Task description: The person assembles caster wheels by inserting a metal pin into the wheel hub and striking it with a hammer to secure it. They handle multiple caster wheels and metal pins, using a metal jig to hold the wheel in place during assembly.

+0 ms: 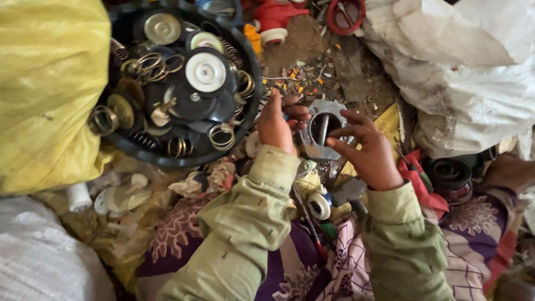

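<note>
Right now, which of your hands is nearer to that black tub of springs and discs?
Left. The left hand is right beside the black tub, almost at its rim. The right hand is farther off, beyond the grey metal part.

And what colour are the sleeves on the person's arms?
Light olive green, both sleeves. The head view shows them best, below the hands holding a grey metal part.

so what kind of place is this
Probably a scrap-sorting or small repair spot on the ground: a black tub of springs and discs, stuffed sacks, and hands holding a metal part.
</note>
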